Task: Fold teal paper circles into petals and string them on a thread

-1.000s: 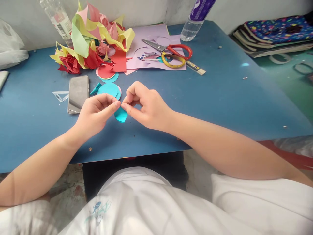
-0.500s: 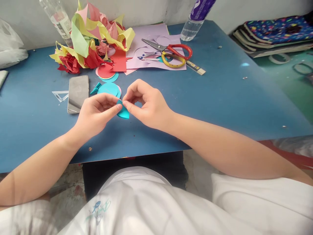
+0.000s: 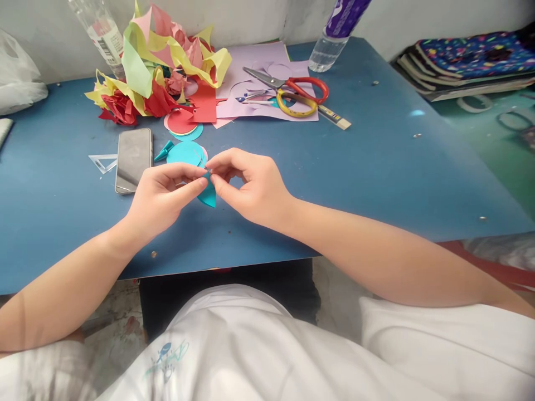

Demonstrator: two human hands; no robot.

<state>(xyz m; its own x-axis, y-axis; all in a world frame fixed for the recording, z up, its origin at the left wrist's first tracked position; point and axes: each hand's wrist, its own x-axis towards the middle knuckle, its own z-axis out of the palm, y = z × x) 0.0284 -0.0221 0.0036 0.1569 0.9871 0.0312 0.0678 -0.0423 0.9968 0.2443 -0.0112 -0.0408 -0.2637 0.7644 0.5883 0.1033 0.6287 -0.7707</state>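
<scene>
Scissors (image 3: 288, 87) lie well behind your teal paper piece (image 3: 208, 194); paper circles (image 3: 186, 153) and phone (image 3: 133, 160) sit just beyond. Your left hand (image 3: 161, 197) and right hand (image 3: 251, 186) meet fingertip to fingertip, pinching the piece above the table (image 3: 376, 167).

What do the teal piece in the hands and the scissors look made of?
Teal piece: seemingly thin matte coloured paper, since it curls between the fingertips. Scissors: grey, metallic-looking blades; the glossy red and yellow handles look like plastic.
</scene>
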